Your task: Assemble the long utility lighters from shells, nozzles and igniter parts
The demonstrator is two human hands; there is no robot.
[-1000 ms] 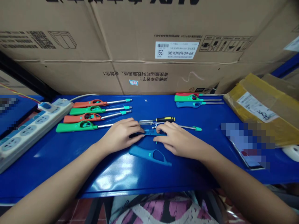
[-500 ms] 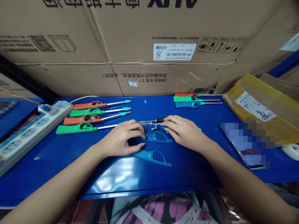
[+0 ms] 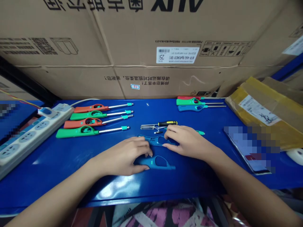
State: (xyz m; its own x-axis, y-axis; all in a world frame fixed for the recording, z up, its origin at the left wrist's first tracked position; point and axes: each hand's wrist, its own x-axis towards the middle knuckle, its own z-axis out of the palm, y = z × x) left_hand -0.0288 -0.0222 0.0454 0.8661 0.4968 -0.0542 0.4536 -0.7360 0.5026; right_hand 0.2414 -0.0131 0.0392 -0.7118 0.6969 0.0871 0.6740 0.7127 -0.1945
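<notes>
My left hand point(image 3: 132, 156) curves round the left end of the lower blue lighter casing half point(image 3: 151, 162), thumb on the near side and fingertips on the far side. Its outer face is up, showing a small green tab. Just beyond lies the upper blue lighter casing half point(image 3: 151, 140), hollow side up. Thumb and fingers of my right hand point(image 3: 182, 138) close round its right end, which they partly cover. Behind them are a clear fuel tank point(image 3: 147, 127) with thin wires and a screwdriver point(image 3: 168, 123) with a black and yellow handle. A green piece point(image 3: 200, 132) shows beyond my right hand.
Several red and green long-necked lighters point(image 3: 86, 123) lie in a row at left, beside a white power strip point(image 3: 40, 126). More lighters point(image 3: 189, 102) lie at back right. A phone point(image 3: 246, 151) and a taped parcel point(image 3: 258, 110) are at right; a large carton point(image 3: 142, 75) stands behind.
My left hand has come nearer, from above the upper casing half to the lower one's left end. My right hand has moved down onto the upper casing half's right end.
</notes>
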